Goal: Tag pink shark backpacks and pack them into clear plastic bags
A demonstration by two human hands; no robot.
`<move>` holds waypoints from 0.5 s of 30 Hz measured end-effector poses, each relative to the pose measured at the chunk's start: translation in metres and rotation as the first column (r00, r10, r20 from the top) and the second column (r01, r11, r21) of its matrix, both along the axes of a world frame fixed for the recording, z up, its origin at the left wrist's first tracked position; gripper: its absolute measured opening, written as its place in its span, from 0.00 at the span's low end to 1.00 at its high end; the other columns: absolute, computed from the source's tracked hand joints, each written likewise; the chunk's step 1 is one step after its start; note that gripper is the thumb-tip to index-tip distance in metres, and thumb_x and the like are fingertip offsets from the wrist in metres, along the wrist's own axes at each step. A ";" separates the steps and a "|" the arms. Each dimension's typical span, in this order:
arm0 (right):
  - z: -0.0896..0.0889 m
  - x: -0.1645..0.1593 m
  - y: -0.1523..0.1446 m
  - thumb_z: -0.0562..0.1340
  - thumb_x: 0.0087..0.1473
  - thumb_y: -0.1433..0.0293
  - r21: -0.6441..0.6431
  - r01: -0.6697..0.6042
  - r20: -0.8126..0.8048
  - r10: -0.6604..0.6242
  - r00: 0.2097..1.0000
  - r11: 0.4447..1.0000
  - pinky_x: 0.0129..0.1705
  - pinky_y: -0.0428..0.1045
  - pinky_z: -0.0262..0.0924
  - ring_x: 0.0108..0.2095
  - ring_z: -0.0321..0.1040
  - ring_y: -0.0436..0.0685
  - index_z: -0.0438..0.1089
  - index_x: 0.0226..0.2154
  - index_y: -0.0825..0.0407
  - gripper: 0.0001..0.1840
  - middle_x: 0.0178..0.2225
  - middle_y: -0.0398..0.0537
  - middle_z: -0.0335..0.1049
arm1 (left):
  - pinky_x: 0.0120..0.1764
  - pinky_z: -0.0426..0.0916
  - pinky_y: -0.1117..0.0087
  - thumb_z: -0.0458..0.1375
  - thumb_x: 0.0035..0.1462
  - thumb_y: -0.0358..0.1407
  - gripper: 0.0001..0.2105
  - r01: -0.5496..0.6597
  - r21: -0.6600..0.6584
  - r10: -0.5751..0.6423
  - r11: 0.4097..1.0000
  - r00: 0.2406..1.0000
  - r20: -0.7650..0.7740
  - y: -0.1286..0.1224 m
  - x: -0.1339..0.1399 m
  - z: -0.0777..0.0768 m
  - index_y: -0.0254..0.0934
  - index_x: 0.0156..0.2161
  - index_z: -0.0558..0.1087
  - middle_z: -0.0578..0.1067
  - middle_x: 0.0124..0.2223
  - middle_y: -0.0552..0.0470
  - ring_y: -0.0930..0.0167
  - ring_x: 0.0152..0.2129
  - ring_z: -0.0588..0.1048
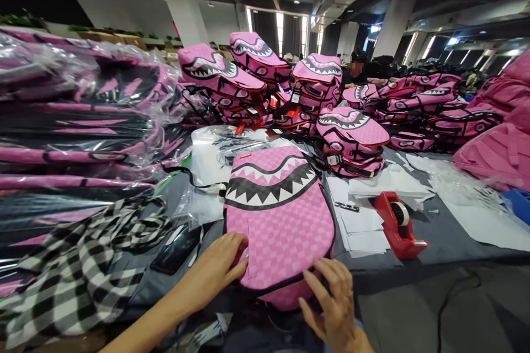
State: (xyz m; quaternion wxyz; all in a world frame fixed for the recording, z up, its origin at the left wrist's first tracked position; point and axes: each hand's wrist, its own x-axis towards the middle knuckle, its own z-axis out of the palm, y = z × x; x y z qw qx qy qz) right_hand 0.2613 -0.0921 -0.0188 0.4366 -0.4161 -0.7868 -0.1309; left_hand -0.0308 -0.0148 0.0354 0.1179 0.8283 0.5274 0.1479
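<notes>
A pink checkered backpack [285, 231] with a black-and-white shark-mouth print lies flat on the table in front of me. At its left side, my left hand [223, 262] has its fingers and thumb curled at a narrow upright pocket slit [252, 248], gripping the fabric there. What lies under those fingertips is partly hidden. My right hand [331, 298] rests by the lower right edge of the backpack, its fingers apart and the tips touching the black-trimmed border.
Plastic-wrapped pink backpacks [74, 138] are piled at left, beside a checked cloth [91, 253] and a phone [176, 248]. A red tape dispenser [397, 226] and white papers [360, 220] lie at right. More backpacks [256, 60] are stacked behind, with a person [356, 69] beyond.
</notes>
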 end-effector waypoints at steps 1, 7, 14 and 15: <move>0.003 -0.010 0.000 0.62 0.57 0.70 0.005 -0.002 0.011 0.002 1.000 1.000 0.57 0.61 0.59 0.55 0.66 0.62 0.66 0.56 0.47 0.23 0.52 0.53 0.71 | 0.38 0.67 0.65 0.49 0.63 0.33 0.08 0.001 0.016 0.001 1.000 0.993 -0.116 0.005 0.004 0.001 0.36 0.37 0.71 0.75 0.34 0.49 0.64 0.32 0.74; 0.015 -0.036 0.027 0.62 0.59 0.69 -0.107 -0.007 -0.057 0.001 0.998 0.994 0.53 0.58 0.58 0.50 0.67 0.61 0.71 0.50 0.47 0.15 0.49 0.50 0.74 | 0.31 0.61 0.64 0.51 0.52 0.17 0.12 0.345 0.062 -0.244 0.936 0.768 -0.592 0.011 0.007 0.009 0.35 0.31 0.71 0.75 0.28 0.47 0.62 0.26 0.75; 0.009 0.007 0.042 0.61 0.62 0.65 -0.212 -0.285 -0.551 0.126 0.825 0.935 0.54 0.58 0.63 0.50 0.69 0.58 0.71 0.44 0.45 0.08 0.47 0.48 0.73 | 0.30 0.62 0.66 0.57 0.60 0.31 0.04 0.479 0.429 -0.374 0.765 0.874 -0.310 -0.044 0.020 0.043 0.40 0.33 0.68 0.72 0.27 0.54 0.67 0.23 0.71; 0.000 0.016 0.038 0.58 0.64 0.66 -0.212 -0.221 -0.614 0.046 0.788 0.952 0.53 0.56 0.65 0.50 0.70 0.58 0.70 0.46 0.45 0.09 0.46 0.49 0.73 | 0.32 0.64 0.67 0.57 0.61 0.33 0.02 0.427 0.478 -0.366 0.768 0.904 -0.219 -0.053 0.031 0.038 0.40 0.36 0.68 0.73 0.29 0.54 0.68 0.25 0.72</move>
